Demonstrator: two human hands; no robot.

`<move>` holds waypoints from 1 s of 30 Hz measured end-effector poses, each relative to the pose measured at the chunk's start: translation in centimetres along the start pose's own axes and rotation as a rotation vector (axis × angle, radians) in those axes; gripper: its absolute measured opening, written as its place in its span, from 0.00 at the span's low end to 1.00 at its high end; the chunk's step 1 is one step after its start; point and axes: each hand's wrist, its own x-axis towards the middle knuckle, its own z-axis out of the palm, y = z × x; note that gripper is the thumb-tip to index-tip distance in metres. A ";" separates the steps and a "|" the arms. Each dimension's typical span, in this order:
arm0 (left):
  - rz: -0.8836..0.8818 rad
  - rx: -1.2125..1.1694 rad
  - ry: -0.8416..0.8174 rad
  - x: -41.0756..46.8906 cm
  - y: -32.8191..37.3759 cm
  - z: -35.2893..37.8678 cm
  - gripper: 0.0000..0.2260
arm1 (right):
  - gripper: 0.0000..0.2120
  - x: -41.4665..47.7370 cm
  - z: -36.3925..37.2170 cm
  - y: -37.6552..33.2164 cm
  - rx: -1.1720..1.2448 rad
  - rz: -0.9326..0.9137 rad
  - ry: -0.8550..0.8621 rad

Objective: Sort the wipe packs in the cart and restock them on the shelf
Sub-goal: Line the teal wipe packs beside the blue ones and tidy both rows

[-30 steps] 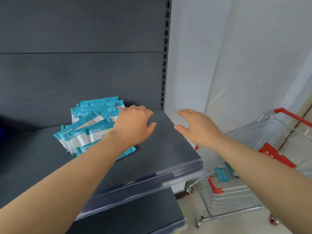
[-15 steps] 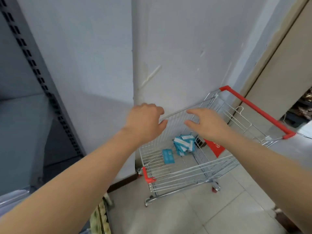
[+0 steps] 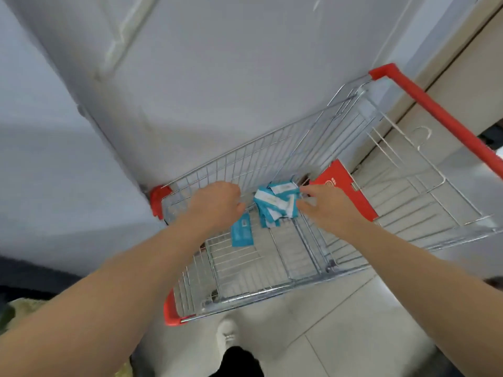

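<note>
the left grip [image 3: 217,205] hangs over the cart [image 3: 272,291] with its fingers loosely curled and nothing in it, a single pack [image 3: 242,232] lying flat on the wire bottom just below and beside its thumb. the pile of packs [image 3: 275,204] sits between the two, near the cart's far wall, and the right grip [image 3: 326,209] reaches it from the right with finger and thumb spread at the pile's right edge; the blur hides whether they touch it. a red sign [image 3: 344,193] leans in the cart just behind the right grip.
</note>
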 end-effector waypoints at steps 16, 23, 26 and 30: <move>-0.382 -0.380 -0.116 23.4 -2.9 23.9 0.14 | 0.18 22.3 19.4 16.0 0.185 0.120 -0.058; -0.500 -0.603 -0.043 30.0 -2.4 29.6 0.21 | 0.22 29.4 22.9 19.7 0.195 0.058 -0.135; -0.553 -0.676 0.016 31.1 -2.1 30.5 0.23 | 0.26 30.9 24.0 20.4 0.187 0.010 -0.203; -0.643 -0.874 0.038 31.1 -2.0 31.1 0.17 | 0.24 31.7 25.4 21.6 0.095 -0.122 -0.146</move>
